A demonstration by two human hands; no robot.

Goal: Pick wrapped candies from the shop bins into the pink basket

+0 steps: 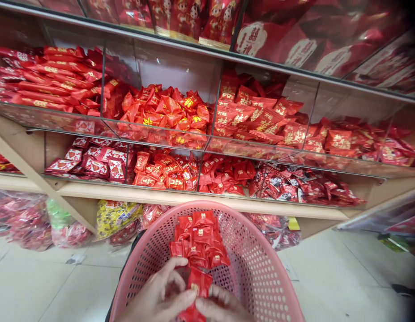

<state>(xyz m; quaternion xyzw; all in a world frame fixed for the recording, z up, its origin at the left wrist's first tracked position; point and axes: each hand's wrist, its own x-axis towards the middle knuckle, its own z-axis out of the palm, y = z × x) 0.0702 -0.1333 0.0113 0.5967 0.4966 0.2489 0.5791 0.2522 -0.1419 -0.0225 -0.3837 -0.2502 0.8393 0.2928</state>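
Note:
A pink perforated plastic basket (pixel 261 268) sits in front of me at the bottom of the view, with a pile of red wrapped candies (pixel 200 241) inside it. My left hand (pixel 160 295) and my right hand (pixel 220 306) meet over the basket's near side. Both pinch the same red candy packet (pixel 198 284), fingers curled around it. More red wrapping shows below between the two hands.
Glass-fronted shelf bins (pixel 167 134) ahead hold heaps of red candy packets on several tiers. Bulk bags, one yellow (pixel 115 214) and others red, lie under the wooden shelf (pixel 194 199). Pale floor tiles (pixel 344 277) spread left and right.

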